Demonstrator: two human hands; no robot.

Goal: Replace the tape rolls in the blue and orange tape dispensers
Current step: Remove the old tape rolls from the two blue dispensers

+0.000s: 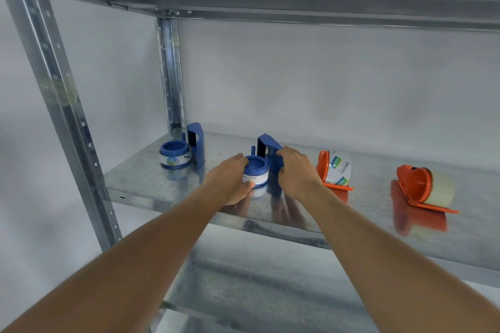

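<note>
Two bare forearms reach in from the near side and end at the hands over the front half of the metal shelf (167,192); the shelf carries everything here. Near its back left corner stands one blue dispenser (180,153), its roll sitting low in front of the upright blue frame; towards the right edge lies an orange dispenser (422,189) with a pale yellowish roll; left of that, a second orange dispenser (334,170) holds a white printed roll; near the middle, the blue dispenser being worked on (266,159).

To do this step well, I judge the frame should be held dead steady while the roll and its blue hub are lifted straight off the spindle, not twisted sideways (a skewed pull would likely jam the core); the shiny shelf may let the base slide.

The right hand (295,174) is curled round the blue frame, fingers over its top edge; the left hand (232,180) is half closed round the tape roll (256,171), thumb pressed on the white label, though whether the roll is already free of the spindle I cannot tell.
</note>
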